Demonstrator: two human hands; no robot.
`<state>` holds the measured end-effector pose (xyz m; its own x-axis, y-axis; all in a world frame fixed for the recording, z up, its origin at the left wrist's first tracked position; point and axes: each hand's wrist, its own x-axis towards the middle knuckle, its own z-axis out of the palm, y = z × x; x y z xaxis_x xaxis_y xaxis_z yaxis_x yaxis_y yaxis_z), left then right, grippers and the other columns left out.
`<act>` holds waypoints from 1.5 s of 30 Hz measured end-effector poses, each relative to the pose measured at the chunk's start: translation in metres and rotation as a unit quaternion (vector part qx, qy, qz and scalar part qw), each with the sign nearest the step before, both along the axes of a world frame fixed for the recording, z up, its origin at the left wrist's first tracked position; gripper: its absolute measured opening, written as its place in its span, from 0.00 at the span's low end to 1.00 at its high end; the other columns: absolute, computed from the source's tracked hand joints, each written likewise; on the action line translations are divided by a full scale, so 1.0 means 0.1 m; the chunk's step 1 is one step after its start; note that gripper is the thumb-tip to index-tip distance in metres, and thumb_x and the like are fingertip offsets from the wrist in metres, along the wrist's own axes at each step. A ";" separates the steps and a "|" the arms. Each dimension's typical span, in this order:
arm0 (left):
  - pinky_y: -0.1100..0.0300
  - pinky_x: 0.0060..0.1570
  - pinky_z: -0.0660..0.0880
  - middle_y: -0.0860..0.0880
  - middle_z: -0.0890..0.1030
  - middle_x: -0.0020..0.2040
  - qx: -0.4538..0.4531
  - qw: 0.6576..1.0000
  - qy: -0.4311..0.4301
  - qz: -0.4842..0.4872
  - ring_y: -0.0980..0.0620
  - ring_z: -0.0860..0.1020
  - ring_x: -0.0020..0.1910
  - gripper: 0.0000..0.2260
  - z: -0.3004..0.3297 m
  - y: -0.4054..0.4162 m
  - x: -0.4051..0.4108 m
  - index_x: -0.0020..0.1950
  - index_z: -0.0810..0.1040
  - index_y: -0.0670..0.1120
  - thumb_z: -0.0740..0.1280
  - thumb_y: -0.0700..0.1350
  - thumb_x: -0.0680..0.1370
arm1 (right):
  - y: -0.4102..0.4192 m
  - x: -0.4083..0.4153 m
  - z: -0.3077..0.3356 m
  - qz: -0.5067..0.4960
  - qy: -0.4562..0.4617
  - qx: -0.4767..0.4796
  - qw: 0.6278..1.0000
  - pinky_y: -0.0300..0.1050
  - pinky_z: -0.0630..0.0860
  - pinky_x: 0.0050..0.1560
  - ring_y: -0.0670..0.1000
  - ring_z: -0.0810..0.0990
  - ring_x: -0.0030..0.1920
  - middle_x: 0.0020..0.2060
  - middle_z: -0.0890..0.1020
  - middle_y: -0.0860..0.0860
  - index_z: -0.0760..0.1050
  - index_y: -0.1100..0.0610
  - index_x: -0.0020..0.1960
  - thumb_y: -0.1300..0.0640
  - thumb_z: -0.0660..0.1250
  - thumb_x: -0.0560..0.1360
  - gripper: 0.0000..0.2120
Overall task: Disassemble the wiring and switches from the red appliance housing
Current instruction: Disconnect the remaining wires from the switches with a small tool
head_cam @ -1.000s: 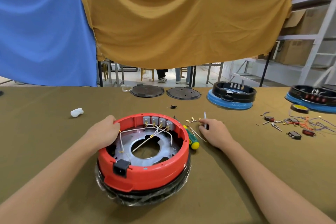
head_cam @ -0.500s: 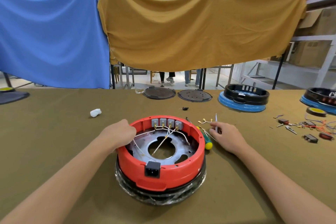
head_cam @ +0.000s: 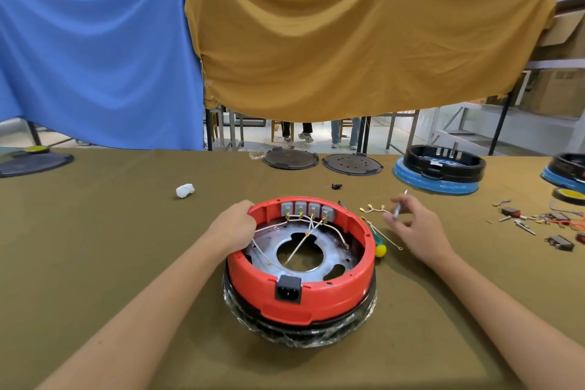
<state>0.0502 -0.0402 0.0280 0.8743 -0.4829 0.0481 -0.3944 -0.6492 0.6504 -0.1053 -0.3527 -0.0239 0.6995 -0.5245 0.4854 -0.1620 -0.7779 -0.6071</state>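
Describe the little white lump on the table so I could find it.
Start at the round red plastic housing in the middle of the olive-green table. Look beyond it and to the left: the small crumpled white wad lies alone on bare cloth, the only white thing there.

There is only one view, taken from the person's head and looking forward and down along both forearms across the olive-covered bench. It sits close over the near edge, so the red housing fills the lower middle with the left hand and right hand on either side of it. Being wide-angle, it also reaches the bench's far edge, the blue cloth and mustard cloth hung behind it, and the ceiling, bending straight lines near the borders.
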 end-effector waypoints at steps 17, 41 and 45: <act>0.45 0.67 0.67 0.50 0.69 0.60 0.028 0.973 -0.181 -0.140 0.49 0.66 0.64 0.08 0.31 -0.16 -0.25 0.54 0.74 0.53 0.65 0.55 0.79 | 0.99 0.17 0.68 0.147 -0.132 0.205 0.959 0.46 0.84 0.47 0.48 0.85 0.43 0.41 0.86 0.52 0.79 0.58 0.51 0.54 0.66 0.81 0.07; 0.40 0.67 0.59 0.60 0.73 0.52 0.040 0.987 -0.147 -0.051 0.52 0.72 0.60 0.06 0.10 -0.89 -0.30 0.34 0.83 0.50 0.72 0.50 0.69 | 0.98 0.36 0.60 0.142 -0.104 0.113 0.978 0.60 0.79 0.48 0.55 0.83 0.40 0.37 0.83 0.56 0.76 0.59 0.44 0.50 0.64 0.81 0.14; 0.50 0.56 0.58 0.60 0.74 0.54 0.011 0.988 -0.150 -0.044 0.55 0.70 0.59 0.06 0.04 -0.89 -0.26 0.32 0.82 0.50 0.72 0.50 0.68 | 0.92 0.39 0.63 0.164 -0.079 0.065 0.981 0.60 0.78 0.47 0.55 0.82 0.38 0.33 0.82 0.52 0.74 0.61 0.43 0.51 0.64 0.82 0.15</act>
<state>0.0243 -0.1294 0.0324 0.7763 -0.5609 0.2876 -0.6235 -0.6163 0.4811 -0.0663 -0.2605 0.0393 0.7620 -0.3486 0.5457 0.1886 -0.6867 -0.7021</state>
